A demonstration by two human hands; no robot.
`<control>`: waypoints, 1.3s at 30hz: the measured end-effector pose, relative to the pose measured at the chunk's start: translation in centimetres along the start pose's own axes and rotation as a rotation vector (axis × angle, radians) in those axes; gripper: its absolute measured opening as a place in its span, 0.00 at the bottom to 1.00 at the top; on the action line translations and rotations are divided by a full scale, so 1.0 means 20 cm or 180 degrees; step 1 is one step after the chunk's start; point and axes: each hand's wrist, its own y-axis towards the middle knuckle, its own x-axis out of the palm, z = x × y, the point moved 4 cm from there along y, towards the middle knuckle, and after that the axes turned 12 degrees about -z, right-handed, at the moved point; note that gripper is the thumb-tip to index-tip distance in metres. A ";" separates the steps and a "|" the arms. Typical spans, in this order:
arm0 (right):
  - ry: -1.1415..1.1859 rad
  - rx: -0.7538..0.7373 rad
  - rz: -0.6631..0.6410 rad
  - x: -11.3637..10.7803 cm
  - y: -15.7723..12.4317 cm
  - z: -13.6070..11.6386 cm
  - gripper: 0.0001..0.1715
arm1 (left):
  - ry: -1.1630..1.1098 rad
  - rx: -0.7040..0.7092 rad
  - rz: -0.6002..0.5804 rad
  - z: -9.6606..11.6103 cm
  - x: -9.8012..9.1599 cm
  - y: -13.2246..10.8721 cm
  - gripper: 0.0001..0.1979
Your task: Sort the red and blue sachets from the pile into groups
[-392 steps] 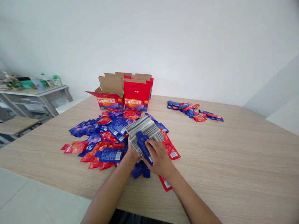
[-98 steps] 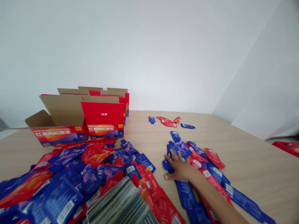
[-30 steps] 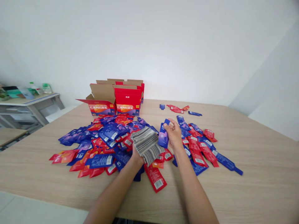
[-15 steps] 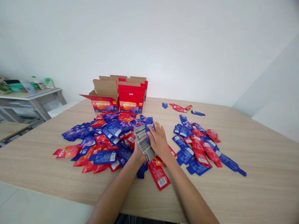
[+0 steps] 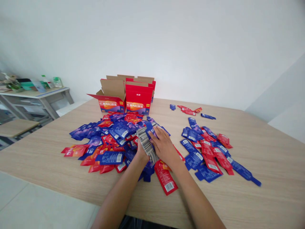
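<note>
Blue pouch [image 5: 150, 128] moved onto cloth [image 5: 144, 137], fingers [image 5: 160, 135] atop

Broad bare bench [image 5: 267, 140] is stretching out along the right side, where a low reach could be passing. Between the left heap of sachets [image 5: 116, 130] and the right heap of sachets [image 5: 208, 151], a narrow strip is running back, the right forearm [image 5: 187, 184] crossing over its near end. Open cartons [image 5: 139, 99] are standing behind the left heap, blocking a straight reach to the wall [image 5: 190, 47]; a gap is separating them from the far sachets [image 5: 188, 111].
</note>
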 end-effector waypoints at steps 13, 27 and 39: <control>0.0802 0.0066 0.0288 -0.01 -0.04 0.11 0.23 | 0.0110 -0.0299 0.0090 -0.05 0.13 -0.07 0.17; 0.0012 -0.0282 0.0174 0.02 -0.03 -0.05 0.21 | 0.0129 0.0329 -0.0045 0.18 0.07 0.01 0.19; -0.0063 -0.0457 -0.0015 0.04 -0.03 -0.13 0.34 | 0.0189 0.0095 0.0128 0.12 -0.04 0.00 0.17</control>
